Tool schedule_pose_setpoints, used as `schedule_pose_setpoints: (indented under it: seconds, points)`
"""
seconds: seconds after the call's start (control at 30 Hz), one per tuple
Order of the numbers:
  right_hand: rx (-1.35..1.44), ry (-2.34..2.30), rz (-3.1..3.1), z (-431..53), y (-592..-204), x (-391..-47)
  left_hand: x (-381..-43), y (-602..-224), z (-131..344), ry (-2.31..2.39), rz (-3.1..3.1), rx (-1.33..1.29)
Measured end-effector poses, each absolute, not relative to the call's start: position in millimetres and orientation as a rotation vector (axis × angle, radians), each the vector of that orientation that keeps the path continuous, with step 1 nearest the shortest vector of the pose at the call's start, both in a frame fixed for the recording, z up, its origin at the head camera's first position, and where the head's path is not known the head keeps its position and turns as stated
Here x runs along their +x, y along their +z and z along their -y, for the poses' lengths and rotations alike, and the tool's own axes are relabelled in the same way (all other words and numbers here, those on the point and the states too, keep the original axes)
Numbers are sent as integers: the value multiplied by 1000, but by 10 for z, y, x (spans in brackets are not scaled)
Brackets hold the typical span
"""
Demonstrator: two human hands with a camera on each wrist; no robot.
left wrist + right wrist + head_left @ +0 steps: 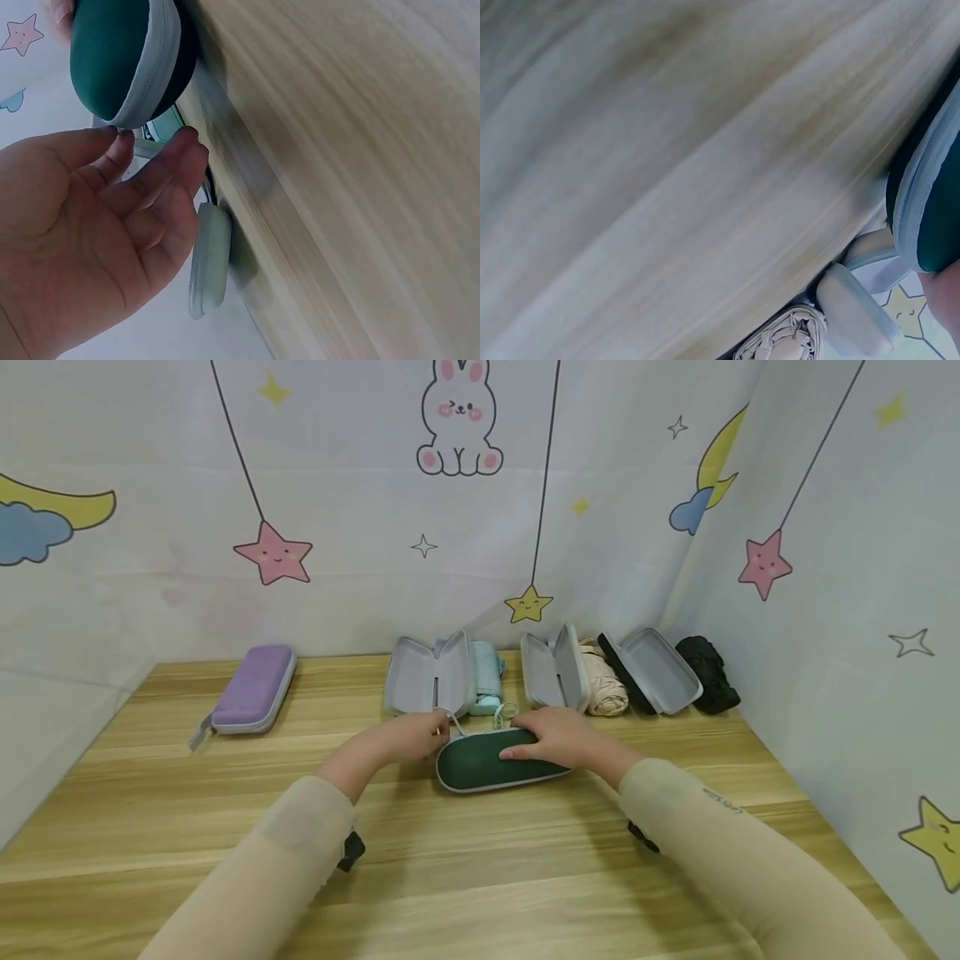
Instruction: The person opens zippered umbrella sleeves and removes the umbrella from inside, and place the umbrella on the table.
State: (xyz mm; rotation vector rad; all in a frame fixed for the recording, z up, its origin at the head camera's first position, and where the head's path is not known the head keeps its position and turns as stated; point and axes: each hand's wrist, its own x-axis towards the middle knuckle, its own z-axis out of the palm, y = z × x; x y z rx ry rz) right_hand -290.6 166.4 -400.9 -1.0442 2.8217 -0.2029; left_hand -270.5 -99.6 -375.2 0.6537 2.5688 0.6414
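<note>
A dark green oblong case [480,762] with a pale grey zipper band [154,67] lies closed on the wooden table. My right hand [562,739] grips it from above at its right part, thumb across the top. At the left end, my left hand [416,737] pinches the tip of the zipper band between thumb and index finger [112,154]. The other left fingers are loosely bent, and a thin light strap [455,723] runs beside them. In the right wrist view only a bit of the right hand [946,300] shows, against the case.
Behind the case stand open grey-lined cases [408,681], [543,677], [660,672]. Rolled fabric bundles sit beside them: a teal bundle [486,672], a beige bundle [603,685] and a black bundle [707,677]. A closed purple case [255,689] lies back left. Printed curtains [360,510] border the table.
</note>
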Motion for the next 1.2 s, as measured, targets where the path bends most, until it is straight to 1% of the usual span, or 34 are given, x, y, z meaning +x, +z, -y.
schedule_pose_setpoints:
  seconds: [0.23,0.47,0.6,0.9,1.2]
  points:
    - [-1064,-185,-2793,-1672,-4024,-2938,-2678,-3710,968,523,-2584,733]
    - [-1068,-217,-2771,-1662,-4015,-2940,-2688,-3706,951,218,-2723,943]
    - [-1065,-219,-2770,-1661,-4010,-2942,-2687,-3713,958,112,-2772,1008]
    - [-1093,-227,-2749,-1662,-3983,-2921,-2648,-3696,962,35,-2766,1062]
    - [-1063,-248,-2701,-1705,-3990,-2878,-2566,-3703,981,71,-2753,1102]
